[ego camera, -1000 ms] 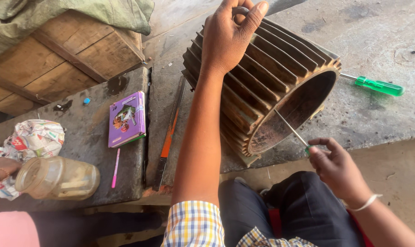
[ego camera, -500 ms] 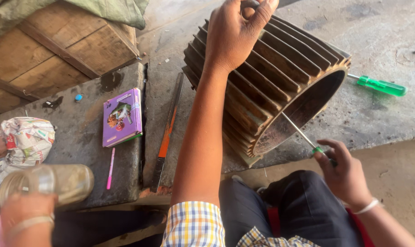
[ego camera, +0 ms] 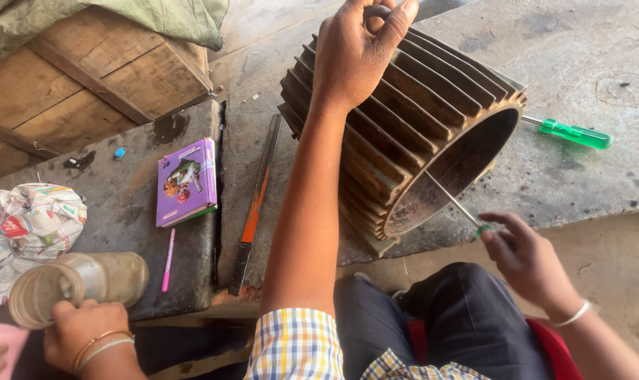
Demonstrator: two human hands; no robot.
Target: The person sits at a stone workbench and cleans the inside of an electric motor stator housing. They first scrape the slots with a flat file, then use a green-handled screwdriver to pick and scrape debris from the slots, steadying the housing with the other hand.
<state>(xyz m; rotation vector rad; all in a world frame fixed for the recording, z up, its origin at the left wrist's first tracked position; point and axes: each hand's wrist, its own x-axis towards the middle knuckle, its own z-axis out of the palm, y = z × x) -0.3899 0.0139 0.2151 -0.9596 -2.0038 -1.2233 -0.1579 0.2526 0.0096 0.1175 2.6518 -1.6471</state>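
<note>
The left hand [ego camera: 355, 60] is clenched over the top of the ribbed motor housing [ego camera: 411, 134], fingers curled round a small ring or lug at its upper edge, so that grip is closed on the housing itself. The housing lies on its side on the concrete floor [ego camera: 587, 56], rusty and finned, its open mouth turned toward the person's knees. The right hand [ego camera: 527, 257] has its fingers pinched shut round the green handle of a thin screwdriver [ego camera: 454, 202], whose shaft slants up and left into the housing's mouth, the tip at the inner rim. A second, green-handled screwdriver [ego camera: 573, 132] lies on the floor just beyond the housing, to its right. Left of the housing a long flat bar with an orange stripe [ego camera: 255, 204] lies along a gap between slabs; beside it rest a purple booklet [ego camera: 186, 181] and a pink pen [ego camera: 168, 260]. At the lower left another person's hand [ego camera: 80, 331], bangles on the wrist, holds a cloudy jar [ego camera: 80, 281] near crumpled newspaper [ego camera: 27, 225].
</note>
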